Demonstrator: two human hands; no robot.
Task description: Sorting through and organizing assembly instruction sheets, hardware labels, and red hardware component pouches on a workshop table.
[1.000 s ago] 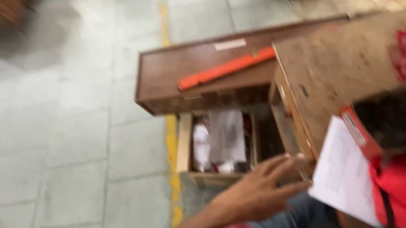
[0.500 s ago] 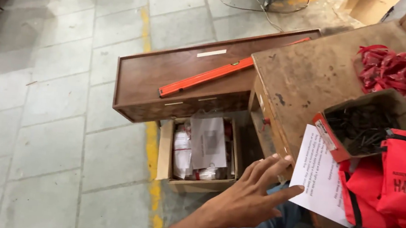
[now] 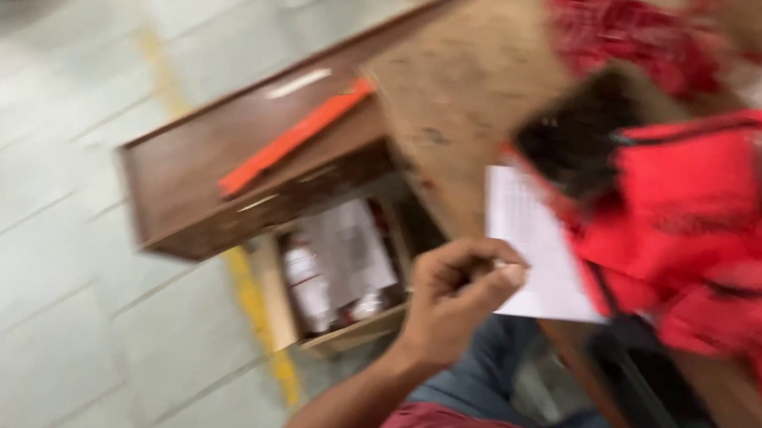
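Though smeared by motion, readable enough at the near edge: left hand [image 3: 452,297] curled shut into a loose fist, knuckles up, fingertips [image 3: 499,272] pressed against the near corner of a white sheet [image 3: 533,244]. Cannot tell whether pinching the paper or only resting on it.

Thin, limp sheet, lying half off the lip of the wooden table [image 3: 469,91] – likely to crease, tear or slide to the floor if tugged by that one corner. Crowding its far side, soft red fabric bags [image 3: 693,209], slumped and slippery-looking, apt to drag the paper along or spill over the edge if nudged.

Below the fist, an open cardboard box [image 3: 337,271] on the floor, holding pale packets. Beyond it, a low brown wooden bench [image 3: 186,184], scuffed and flat-topped, with a long orange level [image 3: 295,134] lying across it. Further along the rough, speckled tabletop – a dark open carton [image 3: 578,136], then a tangled red heap [image 3: 627,28]. Grey tiled floor [image 3: 30,234] at the far left.
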